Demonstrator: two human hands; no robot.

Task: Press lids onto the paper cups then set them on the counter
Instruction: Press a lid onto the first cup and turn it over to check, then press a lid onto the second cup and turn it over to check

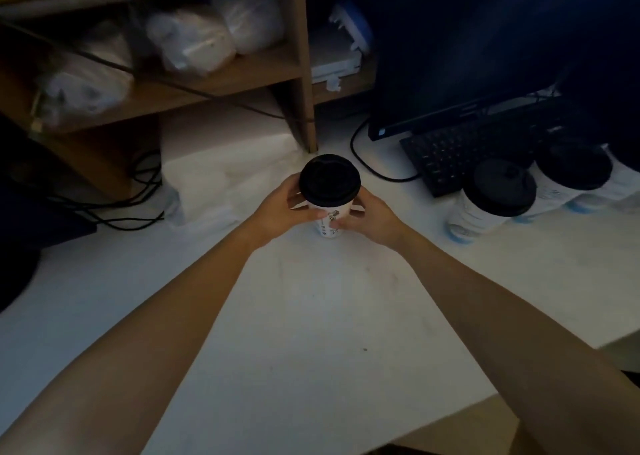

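A white paper cup [328,219] with a dark print stands in the middle of the white counter [311,316], capped by a black lid [329,179]. My left hand [281,212] wraps the cup's left side and my right hand [367,219] wraps its right side, fingers just under the lid's rim. The cup's base is hidden behind my hands, so I cannot tell whether it touches the counter. Two more white cups with black lids stand at the right: one [491,201] nearer, one [571,174] behind it.
A black keyboard [460,156] and a dark monitor [485,49] sit at the back right. A wooden shelf unit [298,73] holds plastic-wrapped white packs [194,39]. Black cables [138,191] trail at the left. White paper sheets [221,177] lie behind the cup.
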